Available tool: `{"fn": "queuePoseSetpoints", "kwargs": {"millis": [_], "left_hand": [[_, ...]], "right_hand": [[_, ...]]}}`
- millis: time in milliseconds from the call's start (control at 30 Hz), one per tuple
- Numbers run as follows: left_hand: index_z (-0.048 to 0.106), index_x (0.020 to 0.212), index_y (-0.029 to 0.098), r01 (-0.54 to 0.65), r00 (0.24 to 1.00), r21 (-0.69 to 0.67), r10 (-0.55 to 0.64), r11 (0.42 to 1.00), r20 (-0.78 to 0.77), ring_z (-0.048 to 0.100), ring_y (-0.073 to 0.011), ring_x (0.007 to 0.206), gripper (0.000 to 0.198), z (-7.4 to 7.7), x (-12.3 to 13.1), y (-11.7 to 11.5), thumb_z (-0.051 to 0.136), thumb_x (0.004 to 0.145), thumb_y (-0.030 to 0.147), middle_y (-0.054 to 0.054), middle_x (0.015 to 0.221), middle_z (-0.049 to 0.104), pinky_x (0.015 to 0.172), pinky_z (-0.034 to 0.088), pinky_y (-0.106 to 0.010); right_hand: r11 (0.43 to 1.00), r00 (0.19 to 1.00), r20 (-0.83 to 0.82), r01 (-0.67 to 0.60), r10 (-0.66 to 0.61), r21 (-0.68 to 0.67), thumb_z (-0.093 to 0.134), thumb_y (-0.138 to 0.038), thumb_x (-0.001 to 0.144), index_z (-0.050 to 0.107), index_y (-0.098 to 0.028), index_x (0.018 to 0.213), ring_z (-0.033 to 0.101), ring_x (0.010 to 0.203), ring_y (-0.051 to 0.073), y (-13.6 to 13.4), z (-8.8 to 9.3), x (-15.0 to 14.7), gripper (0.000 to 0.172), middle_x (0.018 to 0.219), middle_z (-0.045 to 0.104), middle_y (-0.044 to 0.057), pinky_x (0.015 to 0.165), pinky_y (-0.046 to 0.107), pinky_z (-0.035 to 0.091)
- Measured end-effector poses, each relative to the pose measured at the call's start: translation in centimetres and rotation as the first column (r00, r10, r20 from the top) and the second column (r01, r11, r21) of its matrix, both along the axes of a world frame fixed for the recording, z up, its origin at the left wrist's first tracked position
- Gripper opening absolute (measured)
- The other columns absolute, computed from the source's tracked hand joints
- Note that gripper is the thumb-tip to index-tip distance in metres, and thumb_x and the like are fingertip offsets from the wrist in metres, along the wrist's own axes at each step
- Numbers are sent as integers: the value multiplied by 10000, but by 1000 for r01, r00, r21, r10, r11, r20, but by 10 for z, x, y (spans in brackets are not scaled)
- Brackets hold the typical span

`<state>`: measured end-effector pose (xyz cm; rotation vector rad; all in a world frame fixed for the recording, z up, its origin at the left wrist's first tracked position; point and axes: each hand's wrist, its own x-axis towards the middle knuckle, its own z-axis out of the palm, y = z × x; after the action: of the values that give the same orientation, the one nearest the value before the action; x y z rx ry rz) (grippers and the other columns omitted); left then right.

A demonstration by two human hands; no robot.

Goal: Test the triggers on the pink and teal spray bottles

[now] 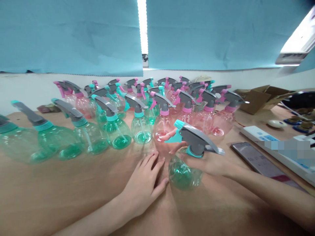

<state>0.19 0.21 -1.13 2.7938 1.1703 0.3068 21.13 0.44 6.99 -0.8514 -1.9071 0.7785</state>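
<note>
My right hand is wrapped round the neck of a green see-through spray bottle with a grey trigger head and a teal nozzle; the bottle stands on the brown table in front of me. My left hand lies flat on the table just left of that bottle, fingers stretched out and holding nothing. Right behind both hands stands a pink spray bottle.
Several green spray bottles and pink spray bottles stand in rows across the table's far half. A phone and a white power strip lie to the right, a cardboard box behind them. Blue sheets cover the wall.
</note>
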Motion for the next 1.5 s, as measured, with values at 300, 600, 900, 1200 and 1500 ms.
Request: {"fn": "queuePoseSetpoints", "kwargs": {"millis": [300, 600, 900, 1200, 1500], "left_hand": [[480, 1374, 108, 0, 1000, 3, 0, 1000, 7, 365, -344, 1351, 515, 1, 0, 0, 493, 946, 395, -192, 1435, 443, 1070, 355, -534], [479, 1367, 137, -3, 1000, 30, 3, 1000, -3, 376, -336, 1345, 496, -1, 0, -1, 492, 942, 393, -179, 1436, 448, 1043, 383, -522], [485, 1362, 121, 4, 1000, 10, -4, 1000, 14, 362, -341, 1354, 495, 0, 0, 0, 492, 947, 391, -191, 1440, 439, 1060, 363, -529], [489, 1360, 113, -4, 1000, -3, 4, 1000, 16, 351, -347, 1359, 499, 1, 1, -1, 495, 946, 390, -189, 1454, 420, 1064, 361, -539], [489, 1360, 107, 2, 1000, 4, -2, 1000, 8, 362, -349, 1351, 499, 2, 1, 0, 499, 943, 379, -195, 1449, 425, 1053, 373, -542]], "right_hand": [[1000, 997, -81, 9, -11, -27, 533, -64, 702, 589, -247, 733, 669, 660, 120, -5, 3, 0, 194, 785, 685, -26, 730, 235, 602], [998, 1000, 8, 0, 1, -57, 523, -147, 757, 661, -231, 1028, 725, 836, 194, -2, 2, -1, 316, 993, 725, 40, 750, 315, 608], [1000, 1000, -11, -18, 17, -24, 593, -210, 795, 717, -220, 892, 719, 914, 217, 2, -7, 1, 158, 944, 743, 60, 850, 379, 587], [1000, 1000, 5, 0, 0, -1, 596, -188, 794, 721, -232, 898, 721, 883, 210, 0, -6, 2, 168, 896, 741, 50, 817, 360, 600], [998, 999, 0, -41, 41, 43, 573, -160, 807, 713, -233, 917, 710, 924, 205, 2, -6, 1, 193, 966, 727, 52, 896, 398, 563]]}}
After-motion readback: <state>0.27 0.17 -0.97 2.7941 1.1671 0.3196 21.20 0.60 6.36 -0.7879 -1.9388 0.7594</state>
